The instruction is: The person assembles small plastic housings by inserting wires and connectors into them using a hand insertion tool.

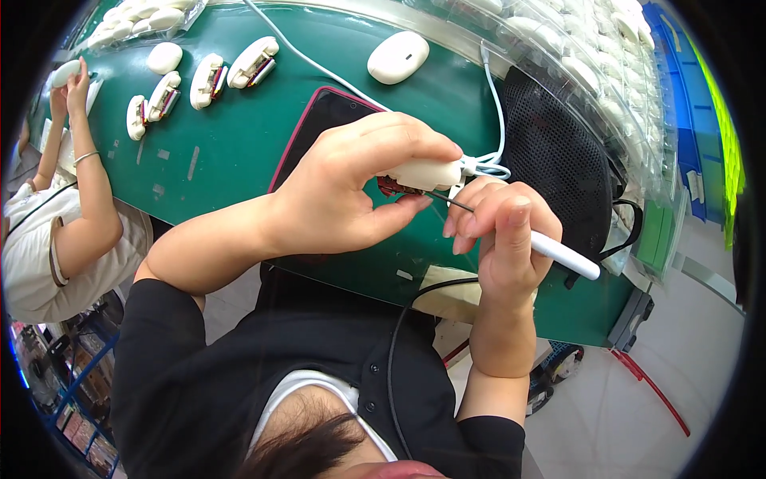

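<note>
Fingers and thumb of the left grip [339, 180] curl round a small white shell [427, 172], near the middle of the frame. They are closed on it, with the thumb below and the fingers on top. Red wires [386, 188] poke out of the shell's open side. The right grip [515, 231] is closed too, round a tool [568, 257] with a fat white handle and a thin dark rod. The rod's tip is right by the shell's open side, but I cannot tell if it touches.

The shell looks light and hard, like plastic, and its smooth back may be a bit slippery. The wires look easy to pull loose. The best place to hold it is by the round white back, with no squeezing on the wires. The tool is best held by its handle.

Just behind the left grip, a dark tablet [315, 128] with a pink edge lies on the green surface [231, 152]. A closed white case [397, 57] sits at the top middle, and a black mesh bag [550, 160] is at the upper right.
</note>
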The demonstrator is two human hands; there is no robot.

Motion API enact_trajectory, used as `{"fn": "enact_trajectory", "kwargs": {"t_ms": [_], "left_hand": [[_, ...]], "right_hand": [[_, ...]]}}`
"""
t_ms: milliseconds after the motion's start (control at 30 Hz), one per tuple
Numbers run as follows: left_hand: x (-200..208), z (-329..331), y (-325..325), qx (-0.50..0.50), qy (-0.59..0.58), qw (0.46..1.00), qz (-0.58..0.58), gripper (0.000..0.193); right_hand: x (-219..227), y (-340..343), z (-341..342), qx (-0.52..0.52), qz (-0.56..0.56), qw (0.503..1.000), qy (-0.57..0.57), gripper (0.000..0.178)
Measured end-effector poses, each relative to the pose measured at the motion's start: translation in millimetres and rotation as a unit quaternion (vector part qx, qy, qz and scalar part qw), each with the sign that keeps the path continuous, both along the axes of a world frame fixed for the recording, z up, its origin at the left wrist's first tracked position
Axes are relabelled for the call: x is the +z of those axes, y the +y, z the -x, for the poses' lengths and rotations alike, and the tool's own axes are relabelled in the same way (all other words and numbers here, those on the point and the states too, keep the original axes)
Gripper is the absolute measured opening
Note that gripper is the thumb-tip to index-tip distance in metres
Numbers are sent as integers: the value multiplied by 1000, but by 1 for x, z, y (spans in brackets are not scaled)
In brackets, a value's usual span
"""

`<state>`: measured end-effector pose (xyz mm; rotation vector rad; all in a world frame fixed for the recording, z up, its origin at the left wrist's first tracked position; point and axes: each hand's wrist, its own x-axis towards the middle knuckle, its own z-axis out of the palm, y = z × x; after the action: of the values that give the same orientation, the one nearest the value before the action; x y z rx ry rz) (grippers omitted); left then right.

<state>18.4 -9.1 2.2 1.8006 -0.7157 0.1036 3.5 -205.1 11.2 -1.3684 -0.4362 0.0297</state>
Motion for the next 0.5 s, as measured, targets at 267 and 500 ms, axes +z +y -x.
{"fn": "enact_trajectory", "kwargs": {"t_ms": [267,500], "left_hand": [[-1,-1,-1,4,-14,1000,-3,46],[-1,0,-1,-10,-14,1000,-2,46]], "right_hand": [[-4,1,1,-9,37,997,-69,31],[0,-2,0,3,12,1000,-3,39]]}}
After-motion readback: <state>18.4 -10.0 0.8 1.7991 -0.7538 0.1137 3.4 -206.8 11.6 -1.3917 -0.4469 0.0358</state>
